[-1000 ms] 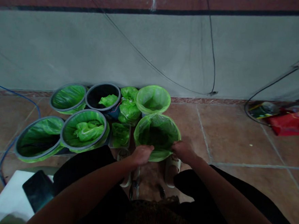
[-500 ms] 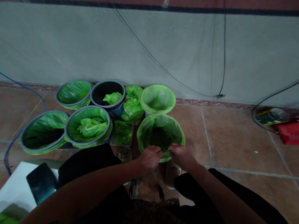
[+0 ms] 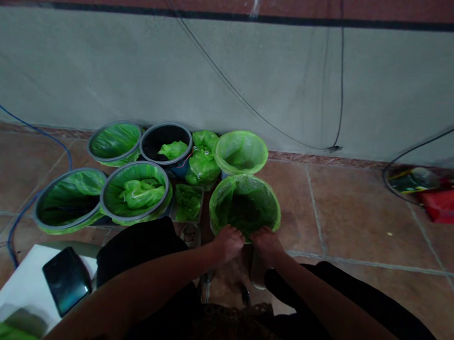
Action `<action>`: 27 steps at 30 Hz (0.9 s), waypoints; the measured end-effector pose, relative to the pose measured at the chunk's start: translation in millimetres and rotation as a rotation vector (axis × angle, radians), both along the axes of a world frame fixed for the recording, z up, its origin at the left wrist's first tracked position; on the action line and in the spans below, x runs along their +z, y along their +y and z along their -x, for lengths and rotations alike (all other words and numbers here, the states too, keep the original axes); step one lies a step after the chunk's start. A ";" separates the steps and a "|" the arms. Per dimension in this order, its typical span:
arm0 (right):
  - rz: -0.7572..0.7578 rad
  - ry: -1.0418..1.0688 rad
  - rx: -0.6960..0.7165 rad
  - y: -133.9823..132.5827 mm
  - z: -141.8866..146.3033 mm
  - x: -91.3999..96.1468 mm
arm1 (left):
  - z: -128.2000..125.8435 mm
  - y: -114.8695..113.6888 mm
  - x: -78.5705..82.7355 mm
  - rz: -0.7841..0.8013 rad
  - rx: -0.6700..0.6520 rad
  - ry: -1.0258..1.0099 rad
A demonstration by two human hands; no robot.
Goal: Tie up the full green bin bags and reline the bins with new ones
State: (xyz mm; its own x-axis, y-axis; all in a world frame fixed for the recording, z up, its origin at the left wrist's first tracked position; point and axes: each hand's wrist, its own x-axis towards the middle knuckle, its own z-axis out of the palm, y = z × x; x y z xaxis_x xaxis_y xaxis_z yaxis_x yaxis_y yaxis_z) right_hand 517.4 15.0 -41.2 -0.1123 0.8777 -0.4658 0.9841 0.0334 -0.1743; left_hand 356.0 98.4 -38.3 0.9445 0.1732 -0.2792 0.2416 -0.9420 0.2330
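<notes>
Close in front of my feet stands a round bin lined with a thin green plastic bag (image 3: 217, 203), its mouth facing up and its inside dark. The bag is folded out over the rim and covers the bin's wall. My left hand (image 3: 228, 241) has its fingers curled over the near edge of the bag. Just to its right, my right hand (image 3: 266, 243) is closed on the same edge. A short stretch of rim lies between the two hands. Fingertips on both hands are partly hidden inside the bag's mouth.
Behind it, against the wall, is another green-lined bin (image 3: 242, 135). To the left are several grey-rimmed bins (image 3: 109, 212), a bundle of green bags (image 3: 202, 168) and a clear tub (image 3: 188, 203). A phone (image 3: 67, 280) lies on a white surface (image 3: 21, 280). A red object (image 3: 448, 203) sits far right.
My right hand has shifted left and a little lower along the rim, closer to my left hand. The left hand stays at the near edge. The view has tilted slightly.
</notes>
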 end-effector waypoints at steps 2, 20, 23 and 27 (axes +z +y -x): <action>-0.010 0.002 -0.008 -3.4 8.1 1.5 | 2.2 5.9 1.5 0.001 -0.001 0.012; -0.126 0.110 0.049 -20.4 -21.8 39.0 | 35.3 39.1 49.3 0.010 0.053 0.016; -0.115 0.031 0.026 -16.9 -17.6 33.9 | 24.1 19.5 46.2 0.031 0.031 0.019; -0.112 0.000 0.037 -10.4 -25.9 30.6 | 23.6 11.5 29.9 0.007 0.020 0.064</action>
